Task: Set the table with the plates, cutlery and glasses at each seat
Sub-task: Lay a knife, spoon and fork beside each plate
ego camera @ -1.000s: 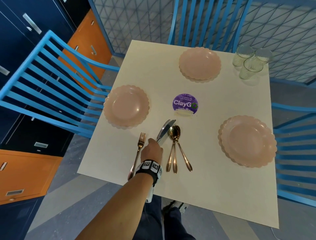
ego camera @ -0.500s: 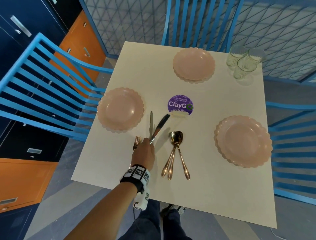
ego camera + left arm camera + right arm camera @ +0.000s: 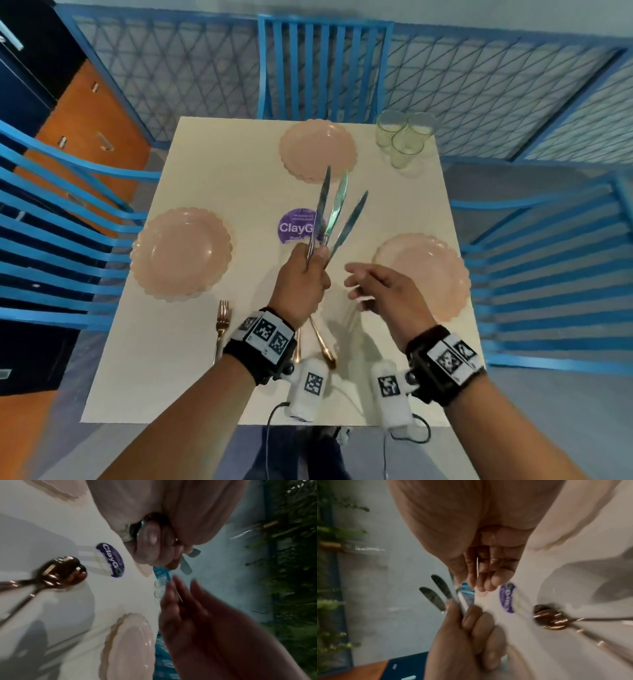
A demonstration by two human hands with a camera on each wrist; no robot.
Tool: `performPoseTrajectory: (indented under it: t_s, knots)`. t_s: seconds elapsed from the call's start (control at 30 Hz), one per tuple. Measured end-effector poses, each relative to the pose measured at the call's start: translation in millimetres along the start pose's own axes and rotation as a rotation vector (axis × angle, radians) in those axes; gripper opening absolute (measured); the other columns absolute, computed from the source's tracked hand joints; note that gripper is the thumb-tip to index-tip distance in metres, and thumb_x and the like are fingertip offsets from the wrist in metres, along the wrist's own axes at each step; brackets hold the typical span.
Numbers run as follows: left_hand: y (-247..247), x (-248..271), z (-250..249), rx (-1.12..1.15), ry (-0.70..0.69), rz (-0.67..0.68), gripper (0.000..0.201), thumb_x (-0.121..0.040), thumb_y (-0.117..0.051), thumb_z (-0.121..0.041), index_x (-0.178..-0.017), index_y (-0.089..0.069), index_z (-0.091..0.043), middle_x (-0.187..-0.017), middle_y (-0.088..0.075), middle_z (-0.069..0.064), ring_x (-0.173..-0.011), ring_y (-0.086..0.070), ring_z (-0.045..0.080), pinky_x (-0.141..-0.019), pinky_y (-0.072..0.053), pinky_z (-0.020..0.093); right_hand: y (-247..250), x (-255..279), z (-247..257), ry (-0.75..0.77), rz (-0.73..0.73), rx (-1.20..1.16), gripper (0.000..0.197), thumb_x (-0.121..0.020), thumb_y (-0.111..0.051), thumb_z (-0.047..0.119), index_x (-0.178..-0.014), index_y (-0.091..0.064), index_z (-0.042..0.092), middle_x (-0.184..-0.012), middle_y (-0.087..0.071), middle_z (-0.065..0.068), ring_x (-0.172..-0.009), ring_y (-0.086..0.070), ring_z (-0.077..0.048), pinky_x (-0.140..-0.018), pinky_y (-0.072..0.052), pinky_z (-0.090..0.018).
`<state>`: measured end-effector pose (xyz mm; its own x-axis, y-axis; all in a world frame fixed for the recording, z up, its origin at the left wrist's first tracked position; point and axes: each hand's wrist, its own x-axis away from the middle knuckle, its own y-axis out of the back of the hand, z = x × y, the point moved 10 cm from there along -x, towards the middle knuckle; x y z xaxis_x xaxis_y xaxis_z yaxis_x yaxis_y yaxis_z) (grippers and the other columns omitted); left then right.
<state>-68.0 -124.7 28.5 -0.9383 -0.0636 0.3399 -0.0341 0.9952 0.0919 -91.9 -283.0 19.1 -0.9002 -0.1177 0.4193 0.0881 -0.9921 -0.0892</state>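
Now that the three knives (image 3: 334,219) have been lifted off the table (image 3: 191,370), they are gripped by the left hand (image 3: 301,284); the right hand (image 3: 383,291), open, is brought near, so distribution to seats seems next.

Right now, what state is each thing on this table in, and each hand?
Three silver table knives: fanned, lifted, gripped by left hand.
Right hand: open, holding nothing.
Three pink scalloped plates: empty, one per seat.
Three ribbed clear glasses: clustered at far corner.
Copper fork: lying flat.
Copper spoons: lying together.
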Motion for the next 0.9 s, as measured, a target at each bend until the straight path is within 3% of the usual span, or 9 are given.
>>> performPoseTrajectory:
  t_s: [0.13, 0.27, 0.33, 0.4, 0.5, 0.57, 0.67, 0.77, 0.9]
  knots:
    - [-29.4, -6.9, -23.8, 0.019, -0.035, 0.02, 0.033, -0.105, -0.038, -0.044, -0.103, -0.056, -0.016, -0.056, -0.051, -0.002, -0.041, -0.043, 0.012, -0.038, -0.033, 0.023, -9.6, -31.3, 45.6, 0.004, -0.087, -0.081, 0.031, -0.096, -0.064, 0.027, -0.103, -0.073, -0.001, -0.076, -0.065, -0.015, -0.06, -0.058, -0.021, -0.06, -0.05, -0.033]
    - [-50.9, -18.0, -36.2, 0.012, -0.066, 0.09, 0.033, -0.107, -0.034, -0.04, -0.104, -0.056, -0.015, -0.059, -0.061, 0.014, -0.043, -0.055, 0.028, -0.037, -0.037, 0.024, 5.2, -38.3, 40.4, -0.003, -0.127, -0.135, 0.038, -0.097, -0.06, 0.03, -0.096, -0.07, -0.006, -0.07, -0.063, -0.027, -0.047, -0.055, -0.03, -0.057, -0.052, -0.037]
    - [-52.7, -24.5, -31.5, -0.037, -0.07, 0.083, 0.03, -0.107, -0.034, -0.039, -0.102, -0.054, -0.018, -0.065, -0.069, 0.014, -0.048, -0.066, 0.034, -0.036, -0.04, 0.025, 28.0, -45.2, 43.9, -0.02, -0.219, -0.187, 0.033, -0.101, -0.055, 0.03, -0.095, -0.068, 0.0, -0.074, -0.07, -0.02, -0.058, -0.066, -0.033, -0.059, -0.056, -0.036]
    - [-46.4, -35.0, -18.5, -0.048, -0.025, 0.043, 0.026, -0.106, -0.037, -0.042, -0.102, -0.053, -0.022, -0.063, -0.068, 0.01, -0.048, -0.063, 0.031, -0.039, -0.039, 0.025, 59.7, -56.2, 48.3, 0.002, -0.293, -0.196, 0.029, -0.104, -0.049, 0.03, -0.095, -0.065, 0.008, -0.067, -0.064, -0.01, -0.056, -0.064, -0.027, -0.059, -0.057, -0.034]
    - [-33.5, -57.2, -6.3, -0.186, -0.061, -0.016, 0.028, -0.105, -0.039, -0.04, -0.102, -0.058, -0.02, -0.061, -0.048, -0.002, -0.051, -0.044, 0.015, -0.049, -0.036, 0.027, 124.0, -85.9, 61.4, 0.097, -0.386, 0.222, 0.03, -0.105, -0.044, 0.034, -0.1, -0.072, 0.023, -0.065, -0.051, 0.003, -0.053, -0.049, -0.014, -0.056, -0.047, -0.031]
    - [-31.0, -67.9, -5.2, -0.282, -0.1, -0.022, 0.031, -0.106, -0.038, -0.039, -0.096, -0.056, -0.016, -0.066, -0.047, -0.003, -0.055, -0.043, 0.011, -0.053, -0.035, 0.023, 156.2, -114.6, 68.6, 0.139, -0.368, 0.586, 0.029, -0.105, -0.045, 0.026, -0.115, -0.072, 0.027, -0.08, -0.062, 0.009, -0.075, -0.057, -0.014, -0.075, -0.045, -0.03]
    - [-38.5, -83.5, 3.5, -0.306, -0.101, 0.02, 0.034, -0.104, -0.039, -0.044, -0.084, -0.05, -0.019, -0.063, -0.045, -0.005, -0.055, -0.042, 0.011, -0.054, -0.034, 0.027, 183.8, -164.2, 53.4, 0.081, -0.229, 0.946, 0.033, -0.102, -0.049, 0.012, -0.127, -0.069, 0.022, -0.12, -0.07, -0.002, -0.111, -0.062, -0.022, -0.092, -0.042, -0.025]
    - [-48.6, -100.2, 17.4, -0.272, -0.045, 0.048, 0.033, -0.102, -0.04, -0.049, -0.078, -0.044, -0.028, -0.058, -0.04, -0.011, -0.049, -0.037, 0.009, -0.048, -0.029, 0.029, 197.2, -201.8, 35.6, 0.041, -0.142, 1.182, 0.029, -0.097, -0.055, 0.007, -0.118, -0.07, 0.019, -0.118, -0.069, -0.007, -0.11, -0.062, -0.027, -0.091, -0.046, -0.03]
    - [-68.9, -108.9, 17.3, -0.298, -0.062, 0.077, 0.032, -0.105, -0.04, -0.041, -0.078, -0.044, -0.024, -0.061, -0.038, -0.008, -0.05, -0.036, 0.01, -0.048, -0.029, 0.023, 201.6, -228.0, 17.6, -0.003, -0.068, 1.304, 0.019, -0.093, -0.058, 0.009, -0.103, -0.066, 0.022, -0.109, -0.069, -0.008, -0.1, -0.064, -0.03, -0.085, -0.052, -0.034]
